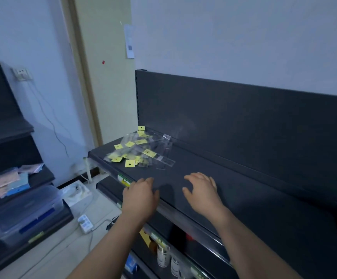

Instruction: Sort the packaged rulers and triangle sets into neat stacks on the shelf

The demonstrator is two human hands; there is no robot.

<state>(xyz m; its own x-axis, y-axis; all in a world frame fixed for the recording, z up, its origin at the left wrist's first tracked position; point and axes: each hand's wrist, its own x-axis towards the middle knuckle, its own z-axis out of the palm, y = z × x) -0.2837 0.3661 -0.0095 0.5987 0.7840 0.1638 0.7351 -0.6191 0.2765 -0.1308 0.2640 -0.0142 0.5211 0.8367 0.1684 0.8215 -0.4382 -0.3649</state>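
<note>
A loose pile of clear packaged rulers and triangle sets [141, 151] with yellow header tags lies at the left end of the dark top shelf [234, 190]. One long clear ruler pack [166, 156] sticks out on the pile's right side. My left hand [141, 196] hovers at the shelf's front edge, fingers loosely bent, holding nothing. My right hand [203, 190] is over the shelf a little to the right, fingers spread and relaxed, also holding nothing. Both hands are short of the pile.
The shelf's dark back panel [244, 117] rises behind. Lower shelves hold bottles [163, 256]. To the left stands another dark rack with a clear plastic bin [26, 212] and paper packs [8, 184]. A power strip [85, 223] and cables lie on the floor.
</note>
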